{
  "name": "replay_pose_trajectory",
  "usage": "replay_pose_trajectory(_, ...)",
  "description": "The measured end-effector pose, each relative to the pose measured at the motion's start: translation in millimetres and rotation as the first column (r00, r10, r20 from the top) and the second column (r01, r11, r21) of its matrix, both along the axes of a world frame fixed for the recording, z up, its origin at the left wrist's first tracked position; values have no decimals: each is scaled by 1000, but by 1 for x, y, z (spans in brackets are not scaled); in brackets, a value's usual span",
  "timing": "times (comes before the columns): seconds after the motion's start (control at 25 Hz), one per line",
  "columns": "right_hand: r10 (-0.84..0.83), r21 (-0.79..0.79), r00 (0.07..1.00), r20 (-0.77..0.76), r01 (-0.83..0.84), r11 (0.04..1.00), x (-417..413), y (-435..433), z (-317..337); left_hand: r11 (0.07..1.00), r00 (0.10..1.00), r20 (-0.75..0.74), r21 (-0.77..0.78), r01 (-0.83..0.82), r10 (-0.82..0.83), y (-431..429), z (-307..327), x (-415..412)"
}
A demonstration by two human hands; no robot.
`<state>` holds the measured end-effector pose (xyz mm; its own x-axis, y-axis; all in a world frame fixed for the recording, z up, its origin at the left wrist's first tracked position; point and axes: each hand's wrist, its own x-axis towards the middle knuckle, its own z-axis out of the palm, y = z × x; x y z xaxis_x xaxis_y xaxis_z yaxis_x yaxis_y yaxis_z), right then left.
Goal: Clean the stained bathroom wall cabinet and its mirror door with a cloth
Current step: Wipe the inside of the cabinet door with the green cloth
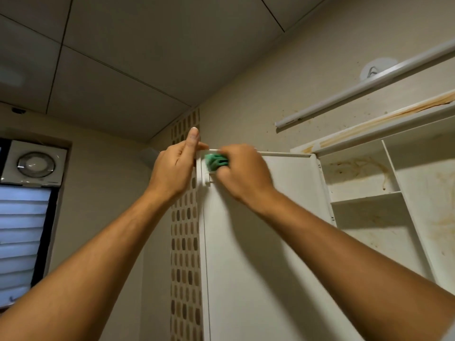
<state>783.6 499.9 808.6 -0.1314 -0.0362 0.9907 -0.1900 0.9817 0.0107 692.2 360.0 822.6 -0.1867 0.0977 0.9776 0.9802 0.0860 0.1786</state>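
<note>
Ok, up at the top corner of the swung-open white cabinet door (258,242), plain back side facing me, mirror face not in view. My left hand (172,166) grips the door's outer edge right at the corner, thumb pointing up, fingers mostly hidden round the far side. My right hand (243,173) is bunched tight round the crumpled green cloth (215,162), pressing it into the corner just above the small white catch block (206,179). The hand's a bit blurred, so I'm scrubbing, I reckon. To do this bit well: brace w/ the left so the door can't swing while I push, use short firm strokes, poke a fold of cloth into the recess by the catch where grime prob sits, then run along the thin top lip (283,154) twd the hinge side. Don't lean hard, the hinges prob won't like it. The big job waits: the white wall cabinet (364,196) beside the door has brown streaky stains (357,168) on its back panel and shelves, so refold to a clean face b4 going in there.
</note>
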Motion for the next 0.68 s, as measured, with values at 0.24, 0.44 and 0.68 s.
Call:
replay_pose_trajectory(0.24, 31, 152, 985, 167, -57, 987, 14, -4, 12, 1000, 1000, 5, 6, -24, 24, -2, 0, 2)
replay_pose_trajectory(0.44, -217, -49, 969, 116, 224, 973, 19, 45, 19, 999, 999, 34, -44, -20, 21, -3, -1, 12)
replay_pose_trajectory(0.68, 94, 192, 985, 142, -120, 974, 13, -5, 2, 999, 1000, 26, 34, -12, 11, 1, -3, 2)
